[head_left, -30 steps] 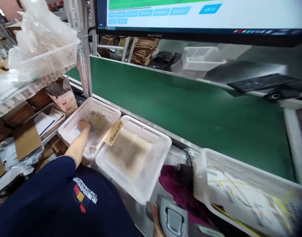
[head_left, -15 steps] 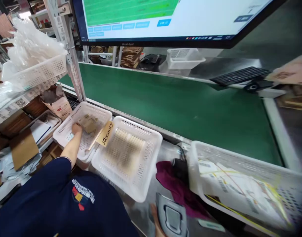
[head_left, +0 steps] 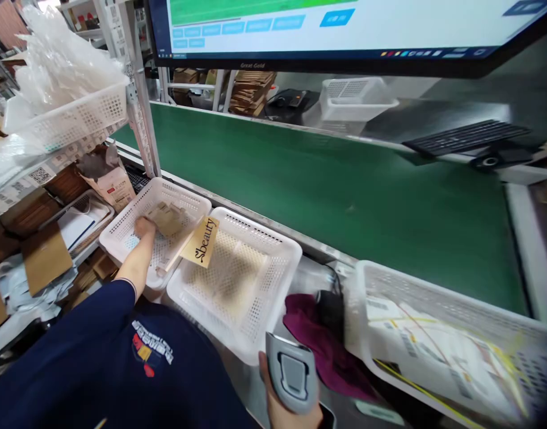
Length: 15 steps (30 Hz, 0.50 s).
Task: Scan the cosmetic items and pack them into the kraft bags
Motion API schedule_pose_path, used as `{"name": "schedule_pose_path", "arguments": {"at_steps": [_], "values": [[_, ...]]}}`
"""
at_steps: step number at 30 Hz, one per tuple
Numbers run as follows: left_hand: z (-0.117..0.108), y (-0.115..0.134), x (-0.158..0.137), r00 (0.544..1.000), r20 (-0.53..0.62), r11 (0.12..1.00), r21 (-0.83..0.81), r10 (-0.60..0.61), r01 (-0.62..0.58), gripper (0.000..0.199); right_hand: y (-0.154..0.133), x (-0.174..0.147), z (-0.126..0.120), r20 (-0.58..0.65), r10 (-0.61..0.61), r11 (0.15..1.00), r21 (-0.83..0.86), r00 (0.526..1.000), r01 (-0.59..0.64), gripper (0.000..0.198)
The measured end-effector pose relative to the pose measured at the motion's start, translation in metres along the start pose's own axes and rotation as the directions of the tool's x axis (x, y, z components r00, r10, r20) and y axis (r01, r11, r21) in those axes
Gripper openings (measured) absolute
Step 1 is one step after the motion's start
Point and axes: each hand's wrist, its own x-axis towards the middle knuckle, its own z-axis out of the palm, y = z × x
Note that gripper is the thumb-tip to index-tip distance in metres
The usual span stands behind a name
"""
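My left hand (head_left: 145, 227) reaches into the left white basket (head_left: 114, 239), its fingers curled at the near edge of some small brown packets (head_left: 168, 219). The grip itself is partly hidden. Low in the view, my right hand (head_left: 288, 411) is wrapped round a grey handheld scanner (head_left: 295, 374), whose broad back faces up. A yellowish card marked "beauty" (head_left: 202, 241) leans across the rims between the left basket and the neighbouring white basket (head_left: 280, 268).
Behind the baskets runs a green conveyor belt (head_left: 300, 173), with a monitor (head_left: 327, 62) above it. A purple cloth (head_left: 320, 342) lies right of the scanner. Farther right stands a basket (head_left: 365, 333) of white parcels (head_left: 425, 333). Shelving with cartons is at left.
My right hand has lifted the scanner up and slightly left, showing more of the hand. The left hand stays at the packets. The whole view has shifted a little.
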Motion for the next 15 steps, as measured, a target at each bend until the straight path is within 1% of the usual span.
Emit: {"name": "schedule_pose_path", "arguments": {"at_steps": [3, 6, 9, 11, 15], "values": [[0.0, -0.002, 0.0, 1.0, 0.014, 0.999, -0.04, 0.009, -0.009, 0.035, -0.005, 0.0, 0.005, -0.052, -0.038, 0.999, 0.002, 0.998, 0.038, 0.1], [0.005, 0.0, -0.005, 1.0, -0.003, 0.997, -0.074, -0.002, 0.001, 0.038, -0.003, 0.001, 0.004, -0.04, -0.034, 0.999, 0.001, 0.999, 0.034, 0.104], [0.014, 0.005, -0.014, 0.995, -0.072, 0.993, -0.101, -0.066, 0.059, 0.042, 0.0, 0.0, -0.001, -0.018, -0.022, 1.0, -0.016, 1.0, 0.022, 0.106], [0.02, 0.01, -0.018, 0.988, -0.108, 0.987, -0.129, -0.107, 0.093, 0.041, 0.0, -0.001, -0.005, -0.024, -0.012, 1.0, -0.017, 1.0, 0.012, 0.107], [0.027, 0.018, -0.018, 0.974, -0.122, 0.966, -0.197, -0.193, 0.167, 0.036, -0.001, -0.006, -0.009, 0.003, 0.02, 0.999, -0.039, 1.0, -0.02, 0.107]]}}
